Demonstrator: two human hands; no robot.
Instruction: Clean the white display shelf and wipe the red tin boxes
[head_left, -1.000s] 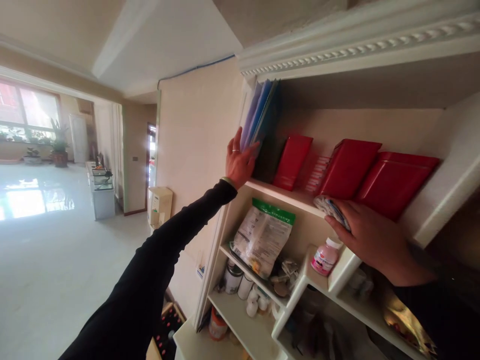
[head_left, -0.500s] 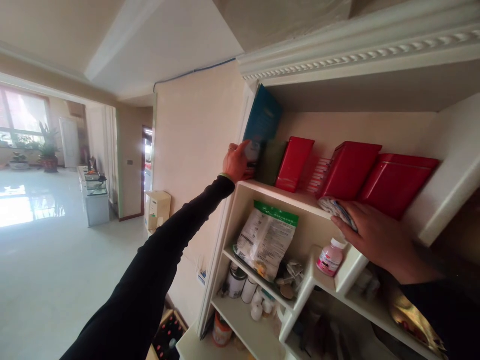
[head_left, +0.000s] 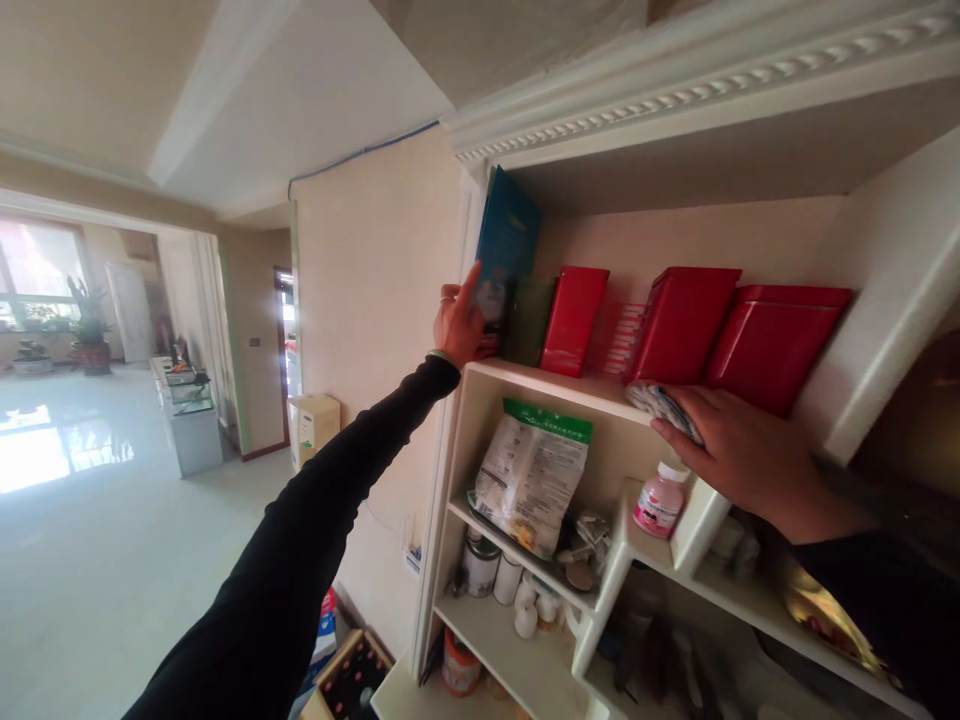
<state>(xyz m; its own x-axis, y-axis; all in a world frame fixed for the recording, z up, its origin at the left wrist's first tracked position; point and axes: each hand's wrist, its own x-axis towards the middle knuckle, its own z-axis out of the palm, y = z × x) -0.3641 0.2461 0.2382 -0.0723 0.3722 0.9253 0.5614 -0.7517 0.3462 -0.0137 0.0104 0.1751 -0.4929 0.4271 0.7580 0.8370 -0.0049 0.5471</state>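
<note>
My left hand (head_left: 459, 325) is at the left end of the top shelf. One finger stretches up against a tall blue box or book (head_left: 508, 225) standing there. A ringed finger is bent, and the hand's far side is hidden. My right hand (head_left: 739, 450) holds a folded grey patterned cloth (head_left: 660, 402) against the front edge of the top shelf (head_left: 551, 384). Behind the cloth lean two red tins, a middle one (head_left: 686, 325) and a right one (head_left: 780, 345). Further left stands another red box (head_left: 576, 320) beside a dark green one (head_left: 529, 322).
Below, a white bag with a green top (head_left: 534, 480) leans on a shelf. A pink bottle (head_left: 660, 502) stands under my right hand. Lower shelves carry cans (head_left: 480, 565) and an orange-lidded jar (head_left: 460, 665). A crate of bottles (head_left: 356, 672) sits on the floor.
My left hand has loosened at the blue item, one finger now pointing up along it. The cloth stays at the shelf edge under my right hand. The view has shifted slightly.
</note>
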